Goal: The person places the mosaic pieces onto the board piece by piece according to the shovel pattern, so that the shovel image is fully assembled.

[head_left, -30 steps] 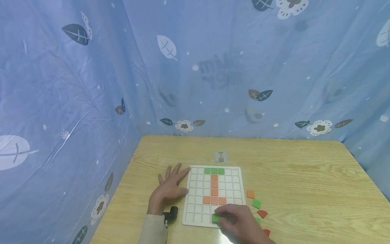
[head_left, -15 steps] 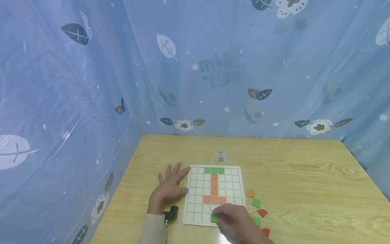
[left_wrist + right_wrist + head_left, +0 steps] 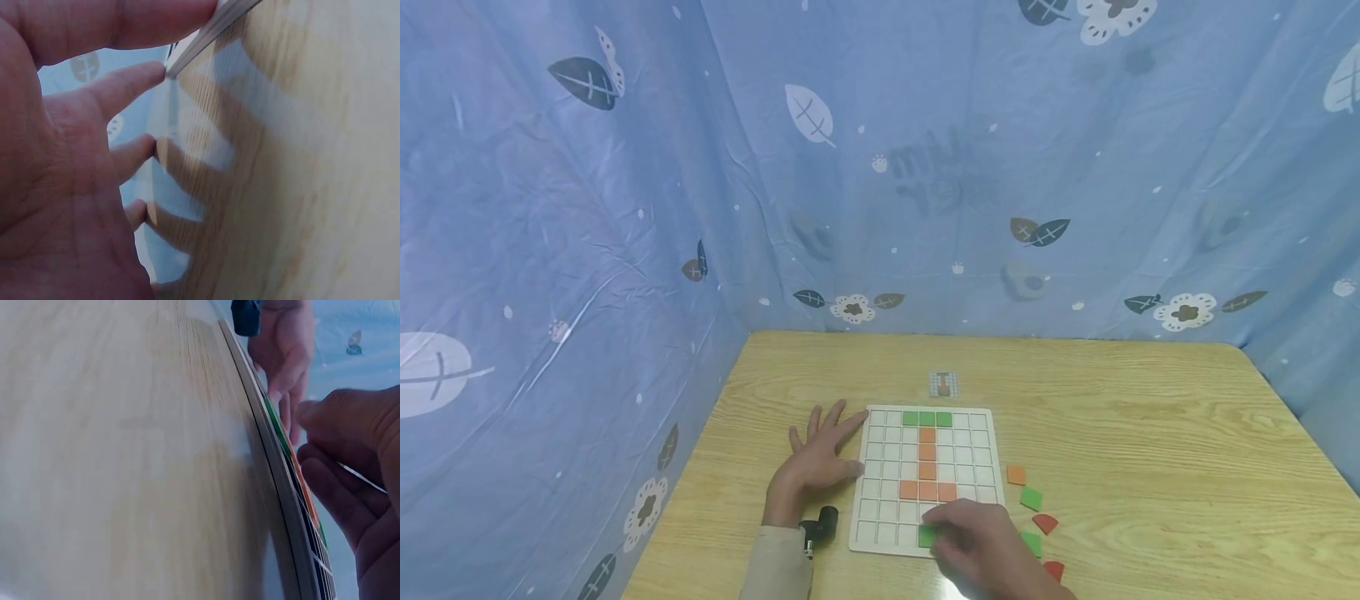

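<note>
A white grid board (image 3: 882,510) lies on the table, with green square tiles in its far row and orange square tiles forming a column and a crossbar below. My right hand (image 3: 988,546) is over the near row, curled fingers and thumb gripping at a green square tile (image 3: 927,536) there. In the right wrist view that green tile (image 3: 279,429) lies low along the board's edge, close to the fingertips. My left hand (image 3: 818,460) is spread at the board's left side, index finger and thumb touching its edge (image 3: 206,39).
Right of the board lie loose pieces: an orange square (image 3: 1017,475), green squares (image 3: 1032,499) and red quarter-round pieces (image 3: 1045,523). A small patterned card (image 3: 943,384) lies beyond the board. A black device (image 3: 824,523) sits by the left wrist. Blue patterned curtains surround the table.
The right hand and the green tile under it have shifted slightly left on the near row. The left hand stays in place.
</note>
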`<act>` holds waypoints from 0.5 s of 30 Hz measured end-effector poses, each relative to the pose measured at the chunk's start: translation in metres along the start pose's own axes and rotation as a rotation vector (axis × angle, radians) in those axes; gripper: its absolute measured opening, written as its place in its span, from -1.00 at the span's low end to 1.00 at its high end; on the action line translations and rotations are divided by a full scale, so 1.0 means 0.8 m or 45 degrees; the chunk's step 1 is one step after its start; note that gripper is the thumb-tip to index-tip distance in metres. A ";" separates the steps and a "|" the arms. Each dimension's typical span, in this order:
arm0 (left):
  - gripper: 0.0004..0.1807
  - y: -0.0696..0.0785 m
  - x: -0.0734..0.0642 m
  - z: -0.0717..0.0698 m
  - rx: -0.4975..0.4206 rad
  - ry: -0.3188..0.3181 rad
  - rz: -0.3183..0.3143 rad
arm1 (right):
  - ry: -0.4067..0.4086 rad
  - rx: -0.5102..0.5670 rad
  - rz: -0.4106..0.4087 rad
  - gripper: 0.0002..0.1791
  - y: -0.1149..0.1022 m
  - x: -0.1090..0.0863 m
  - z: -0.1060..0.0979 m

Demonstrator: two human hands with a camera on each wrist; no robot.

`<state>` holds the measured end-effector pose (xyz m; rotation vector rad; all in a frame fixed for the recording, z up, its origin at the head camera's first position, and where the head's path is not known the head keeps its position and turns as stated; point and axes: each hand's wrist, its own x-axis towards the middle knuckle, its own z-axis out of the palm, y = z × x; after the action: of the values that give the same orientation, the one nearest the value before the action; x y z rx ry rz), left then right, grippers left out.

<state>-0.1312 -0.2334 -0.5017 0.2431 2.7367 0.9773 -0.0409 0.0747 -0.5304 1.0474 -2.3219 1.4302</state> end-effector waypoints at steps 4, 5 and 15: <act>0.03 0.000 0.000 0.000 -0.011 0.004 0.001 | 0.015 -0.005 0.052 -0.58 -0.002 0.001 -0.009; 0.03 0.000 0.000 0.000 -0.009 0.003 0.000 | 0.007 0.004 0.091 -0.60 -0.003 0.001 -0.013; 0.03 0.000 0.000 0.000 -0.007 0.004 -0.001 | 0.019 -0.062 0.227 -0.69 0.004 0.006 -0.069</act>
<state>-0.1314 -0.2336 -0.5020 0.2400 2.7364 0.9851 -0.0559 0.1202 -0.5026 0.8321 -2.4796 1.4282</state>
